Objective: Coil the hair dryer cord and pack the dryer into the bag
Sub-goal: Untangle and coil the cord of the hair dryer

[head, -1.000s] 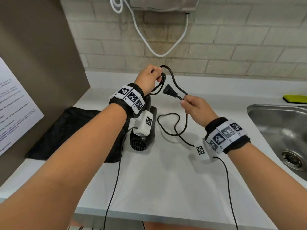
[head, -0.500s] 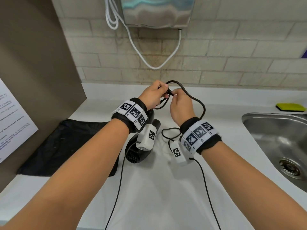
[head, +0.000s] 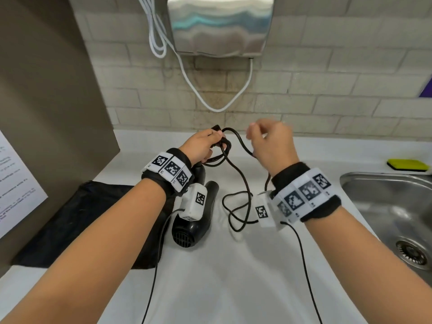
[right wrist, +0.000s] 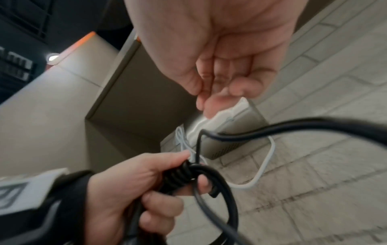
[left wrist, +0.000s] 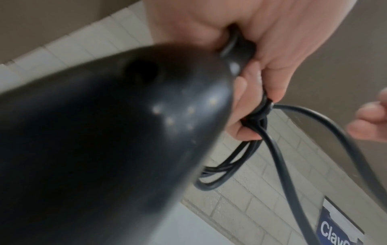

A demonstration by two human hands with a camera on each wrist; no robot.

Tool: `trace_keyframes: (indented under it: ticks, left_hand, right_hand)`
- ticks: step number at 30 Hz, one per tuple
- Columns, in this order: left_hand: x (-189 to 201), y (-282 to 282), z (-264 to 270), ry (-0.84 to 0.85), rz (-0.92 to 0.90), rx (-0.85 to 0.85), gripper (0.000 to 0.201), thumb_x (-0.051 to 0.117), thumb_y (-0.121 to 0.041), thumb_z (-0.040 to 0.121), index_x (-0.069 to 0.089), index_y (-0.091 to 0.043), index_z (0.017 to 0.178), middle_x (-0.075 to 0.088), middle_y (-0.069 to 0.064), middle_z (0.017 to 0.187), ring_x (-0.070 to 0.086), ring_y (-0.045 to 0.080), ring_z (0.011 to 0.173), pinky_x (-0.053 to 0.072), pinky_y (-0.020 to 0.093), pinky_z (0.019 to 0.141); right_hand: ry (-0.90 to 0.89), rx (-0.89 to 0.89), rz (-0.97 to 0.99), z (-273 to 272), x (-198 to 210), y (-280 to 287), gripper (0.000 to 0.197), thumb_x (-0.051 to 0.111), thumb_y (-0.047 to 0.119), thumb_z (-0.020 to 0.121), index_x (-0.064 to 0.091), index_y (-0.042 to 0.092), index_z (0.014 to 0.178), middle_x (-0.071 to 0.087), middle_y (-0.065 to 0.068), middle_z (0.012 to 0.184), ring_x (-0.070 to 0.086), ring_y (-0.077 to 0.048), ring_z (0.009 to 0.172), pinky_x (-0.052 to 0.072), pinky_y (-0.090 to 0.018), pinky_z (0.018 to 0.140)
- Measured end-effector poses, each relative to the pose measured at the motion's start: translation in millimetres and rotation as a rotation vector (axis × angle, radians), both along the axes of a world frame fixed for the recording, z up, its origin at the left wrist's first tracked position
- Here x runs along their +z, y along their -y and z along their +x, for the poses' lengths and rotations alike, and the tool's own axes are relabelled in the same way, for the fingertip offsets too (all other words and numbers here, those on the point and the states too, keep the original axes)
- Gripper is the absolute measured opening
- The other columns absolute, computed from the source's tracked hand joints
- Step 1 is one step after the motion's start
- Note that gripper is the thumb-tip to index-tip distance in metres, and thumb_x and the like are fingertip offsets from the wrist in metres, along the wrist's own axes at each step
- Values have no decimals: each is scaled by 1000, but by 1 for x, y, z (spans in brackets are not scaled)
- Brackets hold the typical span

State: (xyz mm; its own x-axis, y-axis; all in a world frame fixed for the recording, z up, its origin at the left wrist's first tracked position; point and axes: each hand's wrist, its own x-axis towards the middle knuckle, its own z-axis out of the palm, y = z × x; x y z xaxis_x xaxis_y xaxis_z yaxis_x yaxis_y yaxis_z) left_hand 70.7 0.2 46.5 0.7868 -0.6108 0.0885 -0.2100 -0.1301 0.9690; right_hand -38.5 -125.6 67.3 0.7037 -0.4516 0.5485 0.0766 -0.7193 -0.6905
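The black hair dryer (head: 198,220) lies on the white counter (head: 233,277), grille toward me, its handle end up under my left hand (head: 205,146). That hand grips several loops of the black cord (head: 236,213) together with the ribbed plug end (right wrist: 178,177). The rest of the cord arcs right and drops in a loose loop on the counter. My right hand (head: 271,146) hovers just right of the arc, fingers loosely curled with nothing in them (right wrist: 220,66). The black bag (head: 81,220) lies flat to the left of the dryer. The dryer body (left wrist: 104,132) fills the left wrist view.
A steel sink (head: 385,206) is at the right, with a yellow-green sponge (head: 408,164) behind it. A metal hand dryer (head: 219,24) with a hanging white cable (head: 210,99) is on the tiled wall. A brown panel carrying a paper notice (head: 16,183) stands at the left.
My right hand brought the plug end over to my left hand, which took it into its grip. The right hand has since let go and drawn away to the right.
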Motion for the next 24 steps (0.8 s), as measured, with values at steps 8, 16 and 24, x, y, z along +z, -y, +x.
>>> trace_keyframes:
  ticks: [8, 16, 24]
  left_hand:
    - [4, -7, -2, 15, 77, -208, 22, 36, -18, 100, 53, -11, 89, 58, 0, 66, 23, 4, 33, 17, 17, 36]
    - [1, 0, -6, 29, 30, -95, 18, 37, -19, 100, 48, -18, 85, 63, 2, 77, 22, 6, 30, 18, 18, 35]
    - [-1, 2, -3, -10, -18, 16, 21, 38, -19, 100, 52, -18, 85, 64, 6, 81, 22, 5, 28, 18, 14, 33]
  right_hand:
    - [-457, 407, -447, 32, -9, 22, 55, 44, -9, 86, 45, 19, 134, 45, -1, 141, 35, -21, 130, 24, -32, 111]
    - [-382, 56, -532, 41, -37, 45, 23, 43, 12, 93, 54, 11, 114, 62, -12, 112, 48, -32, 103, 37, -35, 82]
    - [-881, -346, -542, 18, -70, 75, 29, 37, 12, 88, 41, 11, 116, 65, -12, 100, 56, -31, 98, 35, -37, 87]
